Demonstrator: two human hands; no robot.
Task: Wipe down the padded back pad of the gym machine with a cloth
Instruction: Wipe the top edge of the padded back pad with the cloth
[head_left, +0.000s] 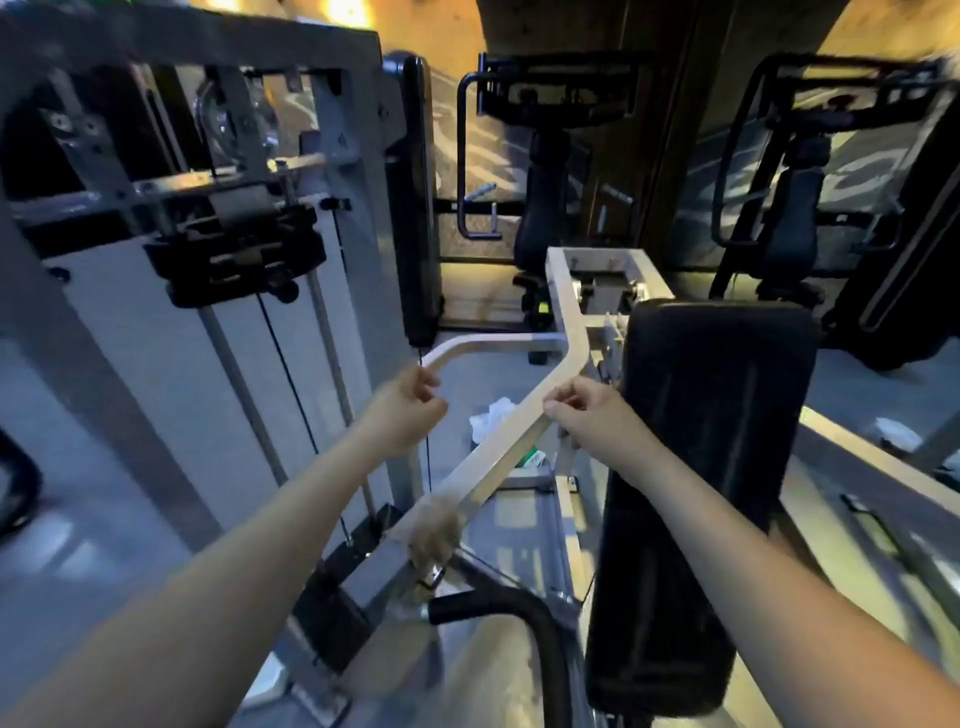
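Fingers of my left hand (410, 397) and right hand (584, 413) are curled; whether they pinch anything, I cannot tell. The crumpled white cloth (493, 415) lies between them, beneath the angled silver metal bar (498, 441). The long black padded back pad (717, 415) stands just right of my right hand, with grey floor (857, 395) beyond its right edge.

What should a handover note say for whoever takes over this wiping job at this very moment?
Left hand: fingers curled at the silver bar's bend; grip unclear.
Right hand: fingers curled against the same bar; no cloth seen in it.
Back pad: right of the bar, neither hand on it.
Cloth: perhaps the blurred tan bundle draped on the bar; a white crumpled thing lies below.
Done: no wiping evident. Left: take the cloth, wipe the pad.
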